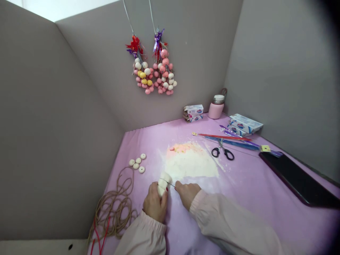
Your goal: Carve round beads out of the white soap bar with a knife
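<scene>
My left hand [155, 203] is closed around a white, soap-like block [161, 190] at the near edge of a pile of pale shavings or powder [190, 164]. In my right hand [188, 193], closed in a pinch, is a thin dark blade [170, 184]. It reaches left across the upper part of the block; whether it has gone right through, I cannot tell. My fingers hide the blade's handle. Left of my hands lie several small round white pieces [138, 160], some with a dark spot or hole in the middle.
Tangled brown cord [117, 212] with red strands lies at left. Black-handled scissors [222, 152], red and blue ribbon strips [231, 141] and a black flat object [297, 180] are at right. Cartons [195, 111] and a pink jar [216, 108] stand behind; bead bunches [143, 72] hang above.
</scene>
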A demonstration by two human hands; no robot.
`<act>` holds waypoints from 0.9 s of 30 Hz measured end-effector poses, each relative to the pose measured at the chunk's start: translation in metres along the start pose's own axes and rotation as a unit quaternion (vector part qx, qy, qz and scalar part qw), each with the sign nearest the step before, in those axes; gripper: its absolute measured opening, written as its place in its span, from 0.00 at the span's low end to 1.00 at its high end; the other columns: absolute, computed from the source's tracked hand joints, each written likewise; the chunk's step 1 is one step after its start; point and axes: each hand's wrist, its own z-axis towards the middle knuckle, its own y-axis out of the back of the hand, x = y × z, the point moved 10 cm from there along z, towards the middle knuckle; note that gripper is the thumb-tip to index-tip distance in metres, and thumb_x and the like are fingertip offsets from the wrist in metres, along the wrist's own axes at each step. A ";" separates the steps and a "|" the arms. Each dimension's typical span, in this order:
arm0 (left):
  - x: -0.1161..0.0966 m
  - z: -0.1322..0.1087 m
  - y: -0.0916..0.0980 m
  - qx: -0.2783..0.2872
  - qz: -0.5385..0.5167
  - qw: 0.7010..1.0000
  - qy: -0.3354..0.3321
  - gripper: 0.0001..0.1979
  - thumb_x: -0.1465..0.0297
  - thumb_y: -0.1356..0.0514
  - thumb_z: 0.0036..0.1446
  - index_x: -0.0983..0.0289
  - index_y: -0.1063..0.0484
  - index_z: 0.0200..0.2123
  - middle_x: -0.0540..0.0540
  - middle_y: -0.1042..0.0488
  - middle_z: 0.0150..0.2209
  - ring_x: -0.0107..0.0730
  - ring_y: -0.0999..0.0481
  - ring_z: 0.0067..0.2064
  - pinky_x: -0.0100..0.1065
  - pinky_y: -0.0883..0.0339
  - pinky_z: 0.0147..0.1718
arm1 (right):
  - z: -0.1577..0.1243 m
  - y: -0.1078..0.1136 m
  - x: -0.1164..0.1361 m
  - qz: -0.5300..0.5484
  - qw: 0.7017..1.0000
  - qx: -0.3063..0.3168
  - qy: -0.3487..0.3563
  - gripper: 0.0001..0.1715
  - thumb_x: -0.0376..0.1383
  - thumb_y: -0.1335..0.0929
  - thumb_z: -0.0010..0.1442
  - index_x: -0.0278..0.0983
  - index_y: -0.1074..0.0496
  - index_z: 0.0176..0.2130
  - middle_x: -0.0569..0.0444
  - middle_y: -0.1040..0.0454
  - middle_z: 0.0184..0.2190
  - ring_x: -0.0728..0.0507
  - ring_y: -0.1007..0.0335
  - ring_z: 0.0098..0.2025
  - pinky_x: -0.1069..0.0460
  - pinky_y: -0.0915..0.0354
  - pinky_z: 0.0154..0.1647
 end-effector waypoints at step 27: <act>-0.012 -0.011 0.006 -0.033 0.003 0.998 -0.046 0.12 0.68 0.57 0.52 0.63 0.45 0.41 0.55 0.35 0.33 0.31 0.31 0.33 0.30 0.41 0.28 | 0.001 0.005 0.007 -0.014 1.000 -0.015 -0.021 0.13 0.36 0.49 0.58 0.38 0.40 0.35 0.52 0.29 0.23 0.44 0.32 0.27 0.53 0.44 0.23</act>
